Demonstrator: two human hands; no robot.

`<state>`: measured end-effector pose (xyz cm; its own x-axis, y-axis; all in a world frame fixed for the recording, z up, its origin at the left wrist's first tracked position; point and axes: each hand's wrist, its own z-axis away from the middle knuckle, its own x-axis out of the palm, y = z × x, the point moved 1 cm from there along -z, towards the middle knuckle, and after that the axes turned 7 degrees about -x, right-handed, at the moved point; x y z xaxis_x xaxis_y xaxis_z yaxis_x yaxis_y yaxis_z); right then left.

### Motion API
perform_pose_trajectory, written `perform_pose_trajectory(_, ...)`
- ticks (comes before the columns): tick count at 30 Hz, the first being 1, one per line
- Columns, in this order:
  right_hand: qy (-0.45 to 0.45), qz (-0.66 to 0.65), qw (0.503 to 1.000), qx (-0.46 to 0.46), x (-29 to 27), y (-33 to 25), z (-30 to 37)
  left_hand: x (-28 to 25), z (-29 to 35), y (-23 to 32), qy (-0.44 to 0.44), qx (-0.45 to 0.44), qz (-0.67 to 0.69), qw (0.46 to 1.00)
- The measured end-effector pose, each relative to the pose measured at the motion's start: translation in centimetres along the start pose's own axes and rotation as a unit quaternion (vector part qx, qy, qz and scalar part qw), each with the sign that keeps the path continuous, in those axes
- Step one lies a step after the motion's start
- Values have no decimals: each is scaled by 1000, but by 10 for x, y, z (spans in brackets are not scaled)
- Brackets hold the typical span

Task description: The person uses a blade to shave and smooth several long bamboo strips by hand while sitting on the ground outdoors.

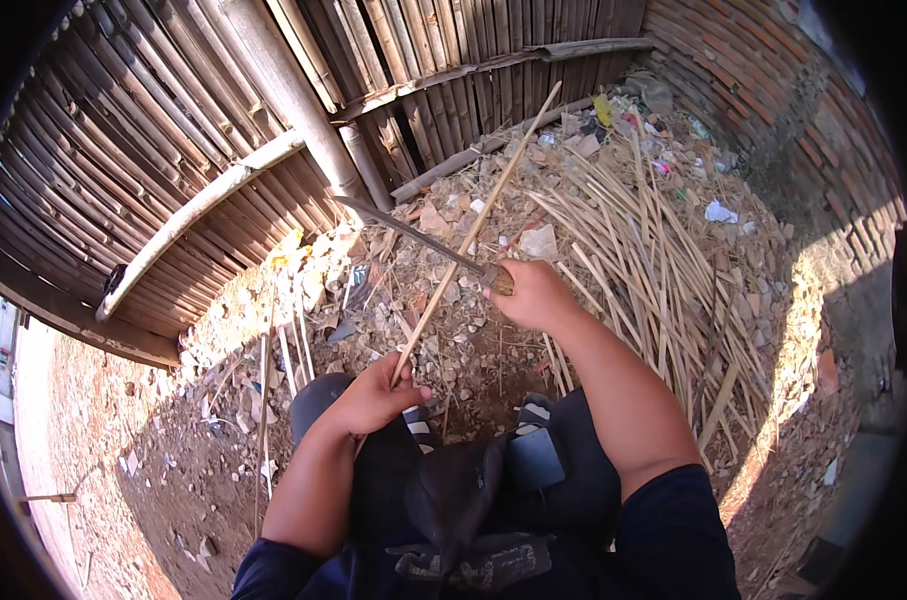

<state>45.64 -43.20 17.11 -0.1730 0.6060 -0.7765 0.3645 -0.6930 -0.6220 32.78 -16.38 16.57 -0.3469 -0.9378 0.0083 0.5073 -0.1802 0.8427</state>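
My left hand [379,397] is closed around the lower part of a long, thin bamboo strip [499,187], which slants up and away to the right. A knife [414,232] with a long dark blade and a wooden handle is gripped in my right hand [536,296]. Its blade points to the upper left and crosses the strip near the strip's middle; whether the two touch I cannot tell. To the right of my right hand lies a large heap of similar pale bamboo strips [664,260] on the ground.
A bamboo-slat wall [454,110] with a thick post [304,100] stands ahead and to the left. A brick wall [824,150] rises at the right. Stones and litter cover the ground [474,350]. A few thin sticks [266,400] lie left of my knees.
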Motion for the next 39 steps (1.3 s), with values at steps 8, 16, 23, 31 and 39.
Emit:
perform_pose_trajectory(8, -101, 76, 987, -98, 15, -29, 5, -1, 6, 1, -12, -10, 46, 999)
perform_pose_trajectory(16, -112, 89, 983, -118, 17, -47, 6, -8, 2, -3, -27, -35, 102, 994)
perform_pose_trajectory(23, 37, 36, 998, 32, 12, 9, -19, 3, -2, 4, -31, 5, 63, 998)
perform_pose_trajectory(31, -98, 67, 990, -71, 19, -25, -10, -5, -2, -5, -22, -17, 54, 998)
perform_pose_trajectory(39, -9, 19, 1000, 19, 0, -7, -15, -11, 2, -1, -63, -48, 169, 982)
